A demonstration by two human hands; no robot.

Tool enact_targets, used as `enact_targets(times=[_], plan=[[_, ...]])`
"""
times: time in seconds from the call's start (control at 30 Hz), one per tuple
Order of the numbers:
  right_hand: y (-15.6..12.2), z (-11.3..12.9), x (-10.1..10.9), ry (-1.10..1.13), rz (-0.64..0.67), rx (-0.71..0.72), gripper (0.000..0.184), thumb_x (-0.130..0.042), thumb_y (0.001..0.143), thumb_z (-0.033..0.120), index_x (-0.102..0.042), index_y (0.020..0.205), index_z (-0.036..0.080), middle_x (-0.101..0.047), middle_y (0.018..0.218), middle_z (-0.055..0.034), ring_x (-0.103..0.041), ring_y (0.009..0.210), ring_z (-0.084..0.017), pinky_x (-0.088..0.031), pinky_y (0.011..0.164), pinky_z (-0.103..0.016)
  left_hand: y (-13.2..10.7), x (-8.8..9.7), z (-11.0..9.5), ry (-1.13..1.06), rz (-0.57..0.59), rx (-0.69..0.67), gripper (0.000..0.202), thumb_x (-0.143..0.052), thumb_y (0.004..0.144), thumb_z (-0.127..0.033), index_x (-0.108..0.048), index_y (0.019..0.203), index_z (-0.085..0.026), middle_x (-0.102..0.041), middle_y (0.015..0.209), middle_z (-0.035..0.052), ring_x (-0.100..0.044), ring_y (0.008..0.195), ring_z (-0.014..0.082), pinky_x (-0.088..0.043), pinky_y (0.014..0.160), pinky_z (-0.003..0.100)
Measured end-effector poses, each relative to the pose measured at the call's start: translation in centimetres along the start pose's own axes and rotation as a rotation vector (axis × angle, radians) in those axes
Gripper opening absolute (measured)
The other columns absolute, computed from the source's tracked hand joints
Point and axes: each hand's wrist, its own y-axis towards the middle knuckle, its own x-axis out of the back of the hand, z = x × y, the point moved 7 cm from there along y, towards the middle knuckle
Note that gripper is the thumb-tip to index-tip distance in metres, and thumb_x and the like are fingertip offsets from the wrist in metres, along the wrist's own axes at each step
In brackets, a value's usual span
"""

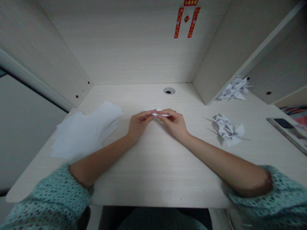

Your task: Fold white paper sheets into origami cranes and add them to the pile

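Between my two hands, above the middle of the desk, is a small folded piece of white paper [157, 110]. My left hand [141, 123] pinches its left part between thumb and forefinger. On the other side my right hand [173, 121] pinches it the same way, and the fingertips of both hands nearly meet. Most of the paper is hidden behind the fingers, so its exact folded shape does not show. Loose sheets of white paper [83, 132] lie overlapping to the left of my left forearm.
A pile of folded white paper pieces [226, 129] lies right of my right hand, with another heap [236, 88] beyond it by the upright panel [216, 64]. A cable hole [169, 91] is at the back. A dark phone-like object [284, 123] lies far right.
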Motion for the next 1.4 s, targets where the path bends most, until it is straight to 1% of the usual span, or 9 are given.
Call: enact_targets(times=[0.13,0.3,0.5,0.6,0.73,0.87,1.03,1.27,1.4], plan=[[0.0,-0.2,0.1,0.002,-0.010,-0.003,0.016,-0.070,0.074,0.035,-0.074,0.085,0.024,-0.070,0.090,-0.0053,-0.063,0.085,-0.018,-0.049,0.066,-0.029,0.1,-0.2,0.0,-0.048,0.025,0.010,0.026,-0.069,0.073,-0.029,-0.072,0.098,-0.021,-0.073,0.103,0.0059,-0.067,0.093,0.0186,-0.049,0.090,0.033],[0.0,-0.4,0.1,0.007,-0.017,-0.034,0.016,-0.071,0.073,0.036,-0.075,0.083,0.024,-0.071,0.087,-0.0056,-0.064,0.083,-0.019,-0.050,0.065,-0.029,0.1,-0.4,0.2,-0.053,0.050,0.030,0.035,-0.071,0.071,-0.030,-0.070,0.104,-0.021,-0.075,0.089,0.0040,-0.068,0.085,0.0179,-0.051,0.085,0.033],[0.0,-0.3,0.1,0.035,-0.030,-0.037,0.017,-0.072,0.071,0.037,-0.075,0.080,0.023,-0.072,0.086,-0.0060,-0.064,0.082,-0.019,-0.050,0.067,-0.030,0.2,0.0,0.3,-0.043,0.001,0.034,0.024,-0.072,0.071,-0.031,-0.074,0.094,-0.022,-0.074,0.100,0.0050,-0.067,0.094,0.0203,-0.048,0.092,0.037],[0.0,-0.7,0.1,0.077,-0.032,-0.087,0.021,-0.073,0.069,0.040,-0.075,0.080,0.021,-0.073,0.085,-0.0061,-0.065,0.076,-0.018,-0.050,0.064,-0.030,0.2,0.0,0.2,-0.047,-0.006,0.042,0.022,-0.072,0.071,-0.033,-0.075,0.090,-0.022,-0.074,0.098,0.0047,-0.067,0.094,0.0211,-0.048,0.093,0.039],[0.0,-1.0,0.2,0.073,-0.054,-0.140,0.024,-0.074,0.067,0.041,-0.074,0.076,0.019,-0.073,0.079,-0.0058,-0.065,0.069,-0.017,-0.050,0.061,-0.030,0.1,0.0,-0.1,-0.051,-0.002,0.050,0.020,-0.072,0.071,-0.034,-0.075,0.086,-0.021,-0.075,0.092,0.0046,-0.068,0.089,0.0206,-0.050,0.088,0.037],[0.0,-0.9,0.3,0.071,-0.070,-0.116,0.020,-0.075,0.067,0.039,-0.074,0.073,0.020,-0.073,0.078,-0.0055,-0.065,0.071,-0.018,-0.051,0.062,-0.030,0.1,-0.1,-0.2,-0.043,-0.006,0.052,0.016,-0.072,0.071,-0.034,-0.075,0.081,-0.021,-0.075,0.087,0.0037,-0.068,0.083,0.0185,-0.051,0.082,0.034],[0.0,-0.6,0.3,0.098,-0.061,-0.083,0.015,-0.076,0.066,0.036,-0.075,0.072,0.022,-0.073,0.078,-0.0046,-0.065,0.073,-0.018,-0.050,0.064,-0.030,0.0,0.2,-0.3,-0.033,-0.035,0.035,0.015,-0.072,0.072,-0.035,-0.076,0.080,-0.022,-0.075,0.086,0.0027,-0.068,0.083,0.0175,-0.050,0.084,0.032],[-0.2,-1.2,0.1,0.119,-0.063,-0.181,0.020,-0.076,0.066,0.037,-0.075,0.076,0.020,-0.072,0.069,-0.0037,-0.061,0.061,-0.015,-0.047,0.059,-0.029,-0.1,0.7,-0.7,-0.012,-0.095,0.027,0.017,-0.072,0.071,-0.036,-0.075,0.077,-0.020,-0.075,0.084,0.0035,-0.068,0.081,0.0190,-0.052,0.080,0.033],[-0.2,-1.4,0.0,0.166,-0.061,-0.209,0.020,-0.077,0.064,0.036,-0.076,0.074,0.020,-0.072,0.070,-0.0037,-0.060,0.060,-0.014,-0.046,0.058,-0.028,-0.2,0.6,-0.7,-0.023,-0.108,0.035,0.018,-0.072,0.070,-0.036,-0.074,0.076,-0.019,-0.074,0.082,0.0035,-0.068,0.079,0.0185,-0.052,0.078,0.033]])
